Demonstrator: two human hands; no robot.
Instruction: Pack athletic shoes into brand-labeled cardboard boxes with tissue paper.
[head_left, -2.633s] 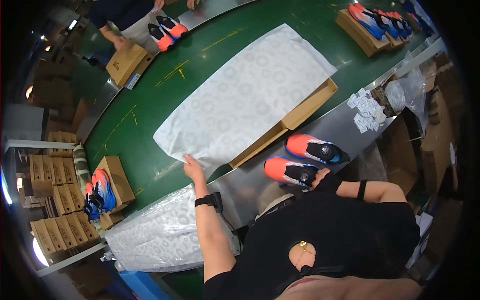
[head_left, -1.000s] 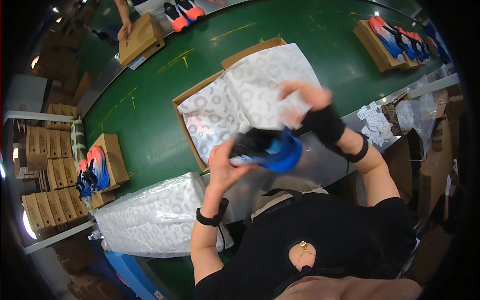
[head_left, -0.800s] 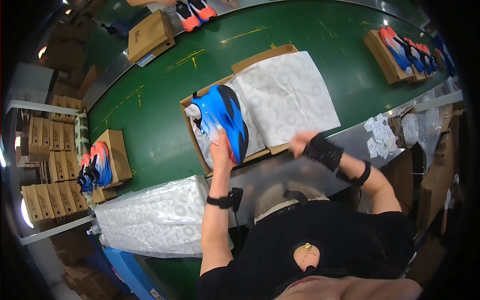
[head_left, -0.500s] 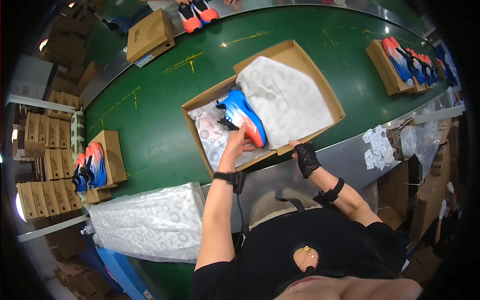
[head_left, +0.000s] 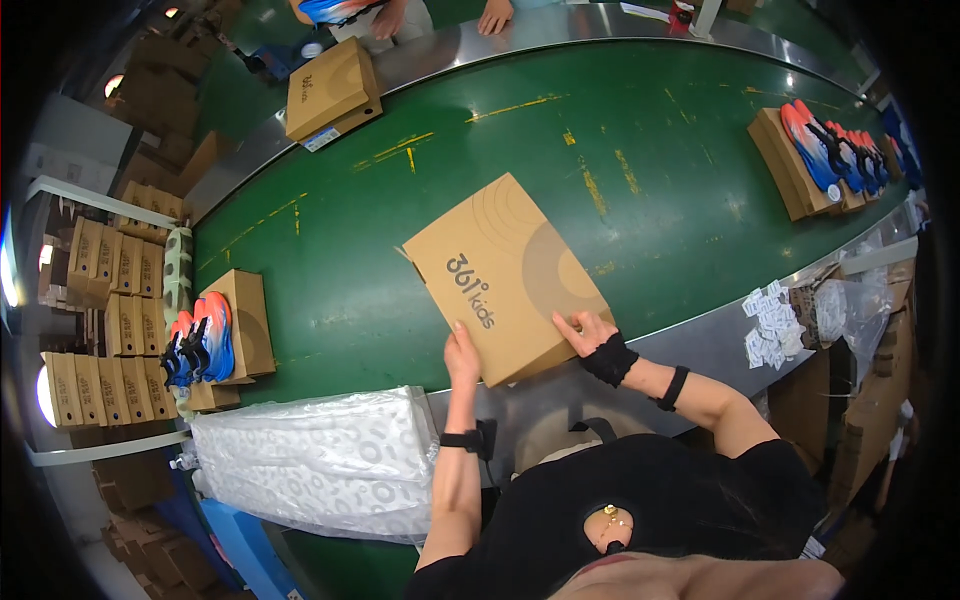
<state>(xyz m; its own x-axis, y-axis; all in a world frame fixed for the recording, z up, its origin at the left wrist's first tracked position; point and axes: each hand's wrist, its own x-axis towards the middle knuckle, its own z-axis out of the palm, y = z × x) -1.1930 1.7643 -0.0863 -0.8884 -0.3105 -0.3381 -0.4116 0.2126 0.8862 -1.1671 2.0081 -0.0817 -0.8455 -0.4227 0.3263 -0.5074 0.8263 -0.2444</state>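
Observation:
A closed brown cardboard shoebox (head_left: 500, 270) lies at a slant on the green work surface in front of me, its lid down. My left hand (head_left: 462, 356) grips its near left edge, thumb up along the lid's side. On the near right edge, my right hand (head_left: 592, 338), in a black lace fingerless glove, holds the box with fingers and thumb over the lid. Whatever is inside the box is hidden by the lid.
Boxes topped with orange-and-blue shoes stand at left (head_left: 212, 335) and right (head_left: 808, 150). Wrapped patterned paper (head_left: 315, 460) lies at near left, small white packets (head_left: 772, 325) at right. Across the surface, a co-worker's hands (head_left: 388, 18) are near another shoebox (head_left: 330, 90).
The open box with a blue-and-orange shoe and white paper is now shut under its lid. My left hand left the shoe for the box's edge. The co-worker's shoes were lifted.

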